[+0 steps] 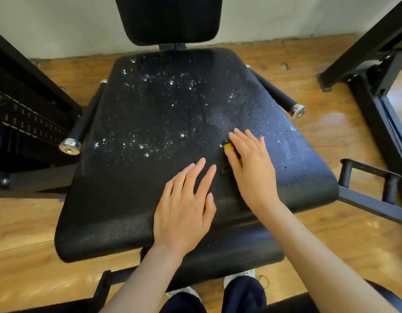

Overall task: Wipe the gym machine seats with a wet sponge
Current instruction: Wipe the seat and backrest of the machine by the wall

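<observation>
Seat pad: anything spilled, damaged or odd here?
Water droplets speckle the seat pad, consistent with wet wiping rather than a spill. The right hand presses flat on the yellow sponge; the left hand rests beside it. No damage visible.

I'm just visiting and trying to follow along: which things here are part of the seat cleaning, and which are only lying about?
Part of the job:
- seat, black, speckled with droplets
- sponge, yellow, under the right hand, fingers straight
- left hand, flat on the seat

Just there:
- backrest
- side handles
- weight stack
- wooden floor
</observation>
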`<state>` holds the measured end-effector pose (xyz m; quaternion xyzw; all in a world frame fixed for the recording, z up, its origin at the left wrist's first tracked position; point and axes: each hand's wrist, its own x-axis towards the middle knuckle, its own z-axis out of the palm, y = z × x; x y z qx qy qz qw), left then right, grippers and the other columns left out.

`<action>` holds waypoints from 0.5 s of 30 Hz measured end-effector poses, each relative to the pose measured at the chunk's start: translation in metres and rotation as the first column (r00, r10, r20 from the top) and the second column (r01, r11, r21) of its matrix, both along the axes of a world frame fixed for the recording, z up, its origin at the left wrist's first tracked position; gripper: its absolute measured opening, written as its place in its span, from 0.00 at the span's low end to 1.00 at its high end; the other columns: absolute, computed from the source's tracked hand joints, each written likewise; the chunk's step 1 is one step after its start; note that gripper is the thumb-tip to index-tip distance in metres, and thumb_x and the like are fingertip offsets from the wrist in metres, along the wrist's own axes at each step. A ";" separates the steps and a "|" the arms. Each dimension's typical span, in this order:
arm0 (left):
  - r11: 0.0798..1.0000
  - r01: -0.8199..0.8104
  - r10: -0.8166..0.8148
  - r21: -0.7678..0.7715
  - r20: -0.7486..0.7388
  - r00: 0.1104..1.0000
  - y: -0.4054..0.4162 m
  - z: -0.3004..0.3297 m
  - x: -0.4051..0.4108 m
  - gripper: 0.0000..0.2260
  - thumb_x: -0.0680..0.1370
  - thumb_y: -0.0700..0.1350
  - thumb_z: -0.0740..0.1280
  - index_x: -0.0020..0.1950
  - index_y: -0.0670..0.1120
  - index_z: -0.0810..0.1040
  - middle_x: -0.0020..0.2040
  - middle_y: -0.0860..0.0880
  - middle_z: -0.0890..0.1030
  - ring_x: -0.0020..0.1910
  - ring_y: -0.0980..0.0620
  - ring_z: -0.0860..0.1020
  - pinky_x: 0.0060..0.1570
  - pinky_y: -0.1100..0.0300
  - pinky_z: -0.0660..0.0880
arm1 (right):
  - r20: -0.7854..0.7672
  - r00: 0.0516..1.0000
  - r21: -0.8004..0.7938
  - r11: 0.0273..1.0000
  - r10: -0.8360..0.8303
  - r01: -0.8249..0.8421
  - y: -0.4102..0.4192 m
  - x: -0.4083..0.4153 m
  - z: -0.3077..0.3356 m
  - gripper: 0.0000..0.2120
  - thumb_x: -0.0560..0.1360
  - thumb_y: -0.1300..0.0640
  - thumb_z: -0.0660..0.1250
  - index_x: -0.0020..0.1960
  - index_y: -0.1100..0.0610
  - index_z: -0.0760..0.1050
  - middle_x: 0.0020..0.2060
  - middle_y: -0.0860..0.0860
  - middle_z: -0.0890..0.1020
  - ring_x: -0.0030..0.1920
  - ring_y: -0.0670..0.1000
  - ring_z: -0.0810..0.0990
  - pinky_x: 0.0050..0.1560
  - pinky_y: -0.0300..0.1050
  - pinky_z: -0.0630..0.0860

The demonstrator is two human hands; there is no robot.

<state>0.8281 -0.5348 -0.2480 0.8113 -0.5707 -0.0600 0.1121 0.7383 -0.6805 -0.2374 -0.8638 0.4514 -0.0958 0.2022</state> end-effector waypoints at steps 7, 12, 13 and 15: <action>1.000 -0.023 0.023 0.015 0.001 1.000 -0.001 0.003 0.000 0.23 0.82 0.50 0.52 0.77 0.50 0.67 0.76 0.48 0.68 0.73 0.49 0.68 0.67 0.52 0.69 | 0.009 0.994 -0.038 0.994 0.106 -0.105 0.023 -0.054 0.010 0.19 0.81 0.51 0.59 0.69 0.57 0.73 0.69 0.51 0.73 0.73 0.52 0.65 0.74 0.50 0.58; 0.999 -0.018 0.018 0.032 0.001 1.000 -0.003 0.007 -0.001 0.23 0.82 0.50 0.51 0.76 0.50 0.68 0.75 0.48 0.69 0.72 0.48 0.69 0.66 0.51 0.69 | -0.006 0.997 -0.003 0.997 0.078 -0.078 -0.014 -0.032 0.005 0.21 0.81 0.48 0.59 0.70 0.57 0.72 0.70 0.51 0.72 0.74 0.52 0.65 0.75 0.51 0.59; 0.999 -0.021 0.021 0.034 -0.008 1.000 -0.002 0.007 -0.001 0.23 0.82 0.50 0.51 0.76 0.49 0.68 0.75 0.48 0.69 0.72 0.48 0.69 0.67 0.51 0.69 | 0.009 0.997 -0.015 0.996 0.083 -0.083 -0.003 -0.044 0.009 0.21 0.81 0.48 0.59 0.70 0.57 0.72 0.70 0.51 0.72 0.74 0.51 0.64 0.75 0.52 0.60; 0.999 -0.024 0.025 0.029 -0.036 0.999 -0.002 0.009 -0.001 0.23 0.82 0.50 0.52 0.76 0.49 0.68 0.75 0.47 0.69 0.72 0.47 0.69 0.67 0.50 0.69 | 0.033 0.994 -0.050 0.994 0.103 -0.101 0.018 -0.071 0.014 0.20 0.81 0.49 0.58 0.68 0.57 0.74 0.69 0.50 0.74 0.73 0.51 0.65 0.74 0.52 0.61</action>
